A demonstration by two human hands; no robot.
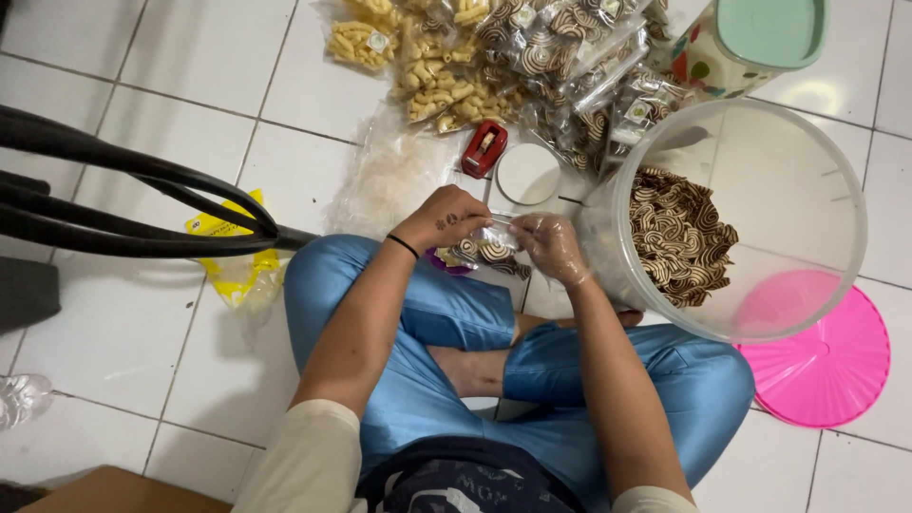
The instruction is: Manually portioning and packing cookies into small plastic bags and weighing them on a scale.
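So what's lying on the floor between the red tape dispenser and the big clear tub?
In the head view, a round white lid lies on the tiles between the red tape dispenser and the clear tub.

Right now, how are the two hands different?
The right hand wears a thin clear plastic glove; the left hand is bare, with a small dark mark on its back and a black band at the wrist. The right hand is next to the big clear container; the left hand is farther from it. Both pinch the same small clear bag of striped snacks.
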